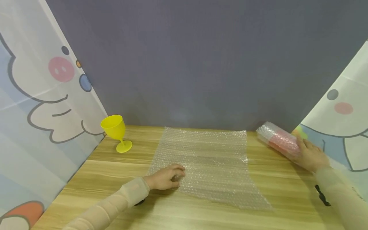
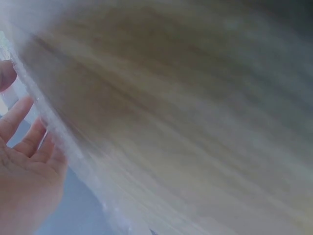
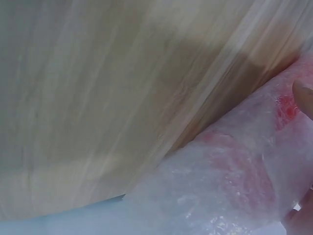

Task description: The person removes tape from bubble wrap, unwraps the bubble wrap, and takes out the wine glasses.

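Observation:
A clear sheet of bubble wrap (image 1: pixel 212 159) lies flat on the wooden table in the head view. My left hand (image 1: pixel 167 177) rests at its left edge, fingers loosely bent and pinching nothing. The left wrist view shows that hand (image 2: pixel 32 166) beside the wrap's edge (image 2: pixel 73 152). At the far right, my right hand (image 1: pixel 312 156) holds a bubble-wrapped roll (image 1: pixel 280 140) with something red inside. In the right wrist view, the thumb (image 3: pixel 304 98) and fingers lie on opposite sides of the roll (image 3: pixel 220 181). The red item's exact kind is hidden by the wrapping.
A yellow plastic goblet (image 1: pixel 115 129) stands upright at the back left of the table (image 1: pixel 120 179). A grey panel (image 1: pixel 184 64) rises behind the table. Cartoon-printed cloths (image 1: pixel 26 127) hang along both sides.

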`<state>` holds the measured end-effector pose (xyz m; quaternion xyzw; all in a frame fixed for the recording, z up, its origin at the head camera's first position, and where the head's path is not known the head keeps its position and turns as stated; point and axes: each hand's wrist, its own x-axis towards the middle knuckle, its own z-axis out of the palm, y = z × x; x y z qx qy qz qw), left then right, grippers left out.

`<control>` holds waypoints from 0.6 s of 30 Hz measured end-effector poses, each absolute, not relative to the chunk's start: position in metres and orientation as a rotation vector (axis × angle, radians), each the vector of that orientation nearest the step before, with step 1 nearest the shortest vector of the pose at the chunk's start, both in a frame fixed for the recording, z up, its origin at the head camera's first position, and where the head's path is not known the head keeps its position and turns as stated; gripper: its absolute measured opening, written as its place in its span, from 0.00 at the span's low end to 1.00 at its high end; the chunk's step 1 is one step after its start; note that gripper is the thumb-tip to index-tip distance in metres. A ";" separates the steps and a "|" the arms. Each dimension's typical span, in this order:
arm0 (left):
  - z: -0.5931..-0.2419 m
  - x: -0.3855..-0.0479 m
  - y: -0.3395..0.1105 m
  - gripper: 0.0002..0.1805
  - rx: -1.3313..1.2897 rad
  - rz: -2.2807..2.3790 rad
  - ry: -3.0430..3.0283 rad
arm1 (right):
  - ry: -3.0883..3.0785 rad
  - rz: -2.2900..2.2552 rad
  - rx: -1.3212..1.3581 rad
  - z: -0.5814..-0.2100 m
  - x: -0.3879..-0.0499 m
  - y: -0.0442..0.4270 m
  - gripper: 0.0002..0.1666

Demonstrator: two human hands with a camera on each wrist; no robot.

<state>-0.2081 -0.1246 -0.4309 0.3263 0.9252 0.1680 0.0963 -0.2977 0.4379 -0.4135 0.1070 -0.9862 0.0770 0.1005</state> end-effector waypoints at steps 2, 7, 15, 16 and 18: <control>-0.433 -0.206 -0.125 0.22 0.960 0.511 2.730 | -2.915 0.216 0.322 -0.413 -0.296 0.439 0.61; -0.437 -0.204 -0.124 0.23 0.955 0.513 2.721 | -2.903 0.174 0.326 -0.414 -0.291 0.441 0.62; -0.438 -0.202 -0.121 0.22 0.978 0.475 2.723 | -2.919 0.213 0.317 -0.420 -0.284 0.451 0.68; -0.438 -0.202 -0.120 0.22 0.981 0.473 2.722 | -2.924 0.223 0.311 -0.421 -0.284 0.453 0.70; -0.437 -0.201 -0.119 0.22 0.989 0.473 2.719 | -2.929 0.233 0.298 -0.422 -0.283 0.458 0.71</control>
